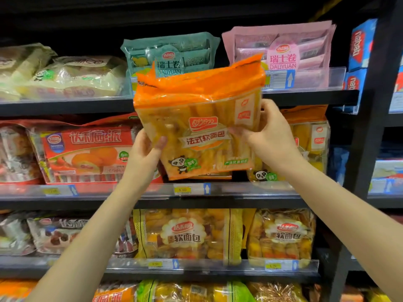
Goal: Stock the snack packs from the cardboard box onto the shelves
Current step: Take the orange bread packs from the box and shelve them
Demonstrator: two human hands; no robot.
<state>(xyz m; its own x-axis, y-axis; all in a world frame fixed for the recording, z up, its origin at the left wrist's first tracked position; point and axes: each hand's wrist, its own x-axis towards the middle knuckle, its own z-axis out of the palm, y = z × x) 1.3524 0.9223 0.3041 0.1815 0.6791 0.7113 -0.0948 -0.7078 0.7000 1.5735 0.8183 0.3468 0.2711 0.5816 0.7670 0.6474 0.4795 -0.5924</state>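
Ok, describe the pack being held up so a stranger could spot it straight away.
Find the black shelves and look at the middle shelf. In front of it, the left hand and right hand grip an orange bread pack. Unlike its shelved neighbours, it is lifted and tilted.

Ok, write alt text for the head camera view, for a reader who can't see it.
Two bare hands, left hand and right hand, grip an orange bread pack by its sides, holding it up before dark store shelves. Behind it sit a matching orange pack, a red pie pack, and green and pink roll packs above.
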